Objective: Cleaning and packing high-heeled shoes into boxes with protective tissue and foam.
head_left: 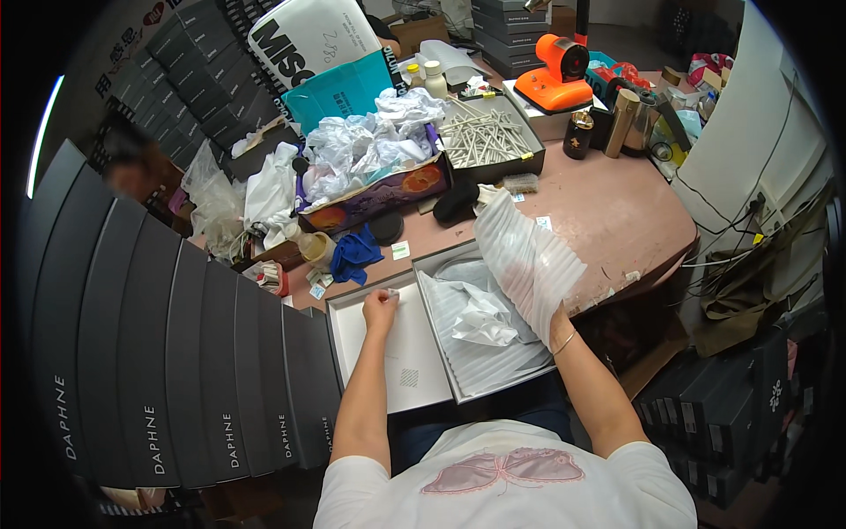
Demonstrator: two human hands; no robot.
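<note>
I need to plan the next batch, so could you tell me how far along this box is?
Done: the grey box sits open with its lid beside it, striped tissue lining it. In hand: the right hand lifts a tissue sheet above crumpled paper; the left hand rests on the lid. Left: folding the tissue in and closing.

Grey box (441, 264) w/ white striped tissue (529, 256), white lid (397, 353), pink table (608, 212), orange dispenser (555, 75).

The tissue sheet (527, 260) hides the right hand (557, 319) (fingers unseen).
</note>
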